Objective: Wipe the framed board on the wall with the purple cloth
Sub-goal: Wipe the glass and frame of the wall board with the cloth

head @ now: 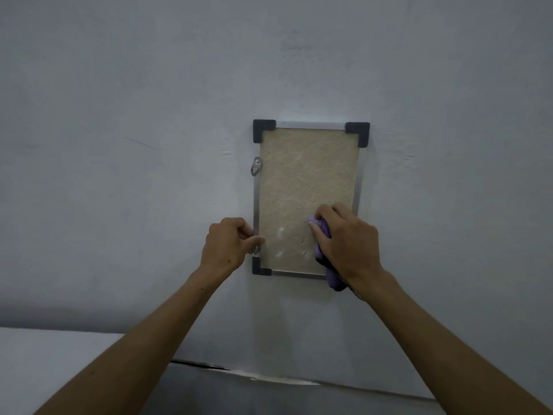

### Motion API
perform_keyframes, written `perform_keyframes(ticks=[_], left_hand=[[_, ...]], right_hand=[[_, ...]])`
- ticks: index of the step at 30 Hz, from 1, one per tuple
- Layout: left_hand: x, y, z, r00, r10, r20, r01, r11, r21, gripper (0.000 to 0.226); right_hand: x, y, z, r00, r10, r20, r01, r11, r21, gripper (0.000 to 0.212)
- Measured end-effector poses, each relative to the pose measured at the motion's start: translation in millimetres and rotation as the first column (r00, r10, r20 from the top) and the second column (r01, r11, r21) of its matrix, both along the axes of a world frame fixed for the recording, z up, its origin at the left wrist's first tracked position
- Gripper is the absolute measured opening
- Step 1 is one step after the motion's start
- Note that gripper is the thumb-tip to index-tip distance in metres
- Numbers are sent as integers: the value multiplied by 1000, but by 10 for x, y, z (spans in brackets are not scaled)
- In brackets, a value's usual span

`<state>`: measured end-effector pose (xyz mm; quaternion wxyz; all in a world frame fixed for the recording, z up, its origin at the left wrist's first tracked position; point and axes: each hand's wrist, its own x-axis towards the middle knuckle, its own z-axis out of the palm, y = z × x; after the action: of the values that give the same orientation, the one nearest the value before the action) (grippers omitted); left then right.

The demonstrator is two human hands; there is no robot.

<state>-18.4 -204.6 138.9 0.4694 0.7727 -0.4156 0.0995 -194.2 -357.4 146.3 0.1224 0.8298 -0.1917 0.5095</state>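
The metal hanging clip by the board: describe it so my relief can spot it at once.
Find the framed board on the grey wall. Follow its left metal edge down from the top-left dark corner cap. The metal hanging clip sits just outside that edge, the only shiny loop-shaped piece, well above the left hand.

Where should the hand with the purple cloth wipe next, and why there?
Probably slide up and left. The right hand presses the purple cloth on the framed board's lower right part, so everything above lies uncovered, and pale marks show just left of the cloth. The left hand grips the frame's left edge, steadying it.
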Motion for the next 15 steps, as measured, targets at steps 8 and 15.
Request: perform_keyframes(ticks=[8,15], left_hand=[[8,-13,-8,1000,6,-1,-6,1000,6,19],[41,-23,-22,1000,7,-12,-7,1000,10,21]], right_hand=[[49,27,-57,978,4,-207,-29,993,-115,21],[111,103,-28,997,22,-68,-28,996,-90,19]])
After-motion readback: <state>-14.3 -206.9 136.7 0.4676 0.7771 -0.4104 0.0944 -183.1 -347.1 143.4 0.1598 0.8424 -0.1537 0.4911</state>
